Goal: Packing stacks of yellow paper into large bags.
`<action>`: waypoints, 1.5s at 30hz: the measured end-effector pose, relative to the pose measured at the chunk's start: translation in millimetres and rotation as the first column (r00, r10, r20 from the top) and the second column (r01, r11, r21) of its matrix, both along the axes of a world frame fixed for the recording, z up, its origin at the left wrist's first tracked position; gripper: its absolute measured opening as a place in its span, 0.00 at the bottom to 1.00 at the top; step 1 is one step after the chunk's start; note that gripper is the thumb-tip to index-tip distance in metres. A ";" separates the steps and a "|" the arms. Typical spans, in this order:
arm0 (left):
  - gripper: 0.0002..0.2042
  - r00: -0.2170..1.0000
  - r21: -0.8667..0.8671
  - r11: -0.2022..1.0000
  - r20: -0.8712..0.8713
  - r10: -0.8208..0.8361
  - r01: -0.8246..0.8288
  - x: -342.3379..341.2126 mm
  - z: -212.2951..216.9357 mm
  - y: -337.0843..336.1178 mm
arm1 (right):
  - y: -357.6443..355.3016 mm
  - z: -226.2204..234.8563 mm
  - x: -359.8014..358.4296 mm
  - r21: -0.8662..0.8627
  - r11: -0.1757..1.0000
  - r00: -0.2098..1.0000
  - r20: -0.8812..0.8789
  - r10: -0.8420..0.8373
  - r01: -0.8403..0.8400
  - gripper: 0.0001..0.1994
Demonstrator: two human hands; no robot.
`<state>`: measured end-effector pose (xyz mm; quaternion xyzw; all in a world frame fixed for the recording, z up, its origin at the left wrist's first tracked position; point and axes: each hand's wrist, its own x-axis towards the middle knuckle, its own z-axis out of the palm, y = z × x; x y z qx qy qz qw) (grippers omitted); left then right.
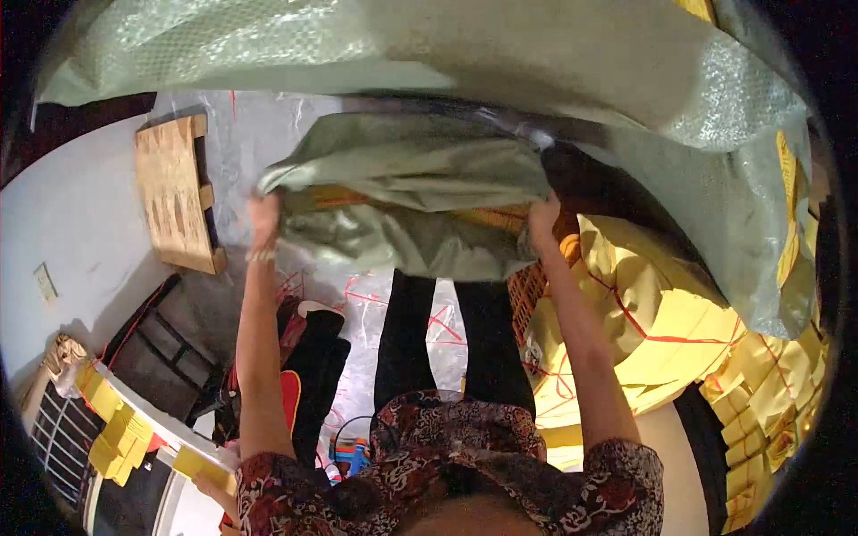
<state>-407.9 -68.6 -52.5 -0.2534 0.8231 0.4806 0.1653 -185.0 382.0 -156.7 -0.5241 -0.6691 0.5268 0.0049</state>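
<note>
Clear plastic sheeting (268, 143) marked with red lines covers the floor below us, and a wooden board (174, 192) lies on it at the upper left, near a pale wall (71, 223). From the head view we look down past our patterned sleeves and dark trousers (456, 339). Both our arms reach up and forward to a pale green woven sack (402, 196). Our left hand (263, 223) is closed on the sack's left edge, and our right hand (542, 221) is closed on its right edge, so the sack hangs stretched between them above the floor. A wider fold of the same green material arches over the top of the view. To the right, touching the sack's lower side, we see bundles of yellow paper (661, 313) tied with red string. More yellow paper (116, 429) sits stacked on a white ledge at the lower left.
</note>
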 end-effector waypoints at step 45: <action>0.32 0.530 -0.861 0.379 -0.157 -0.833 0.340 22.8 56.1 114.7 | 28.8 40.3 -123.6 0.252 -0.017 0.118 0.514 0.850 -0.968 0.14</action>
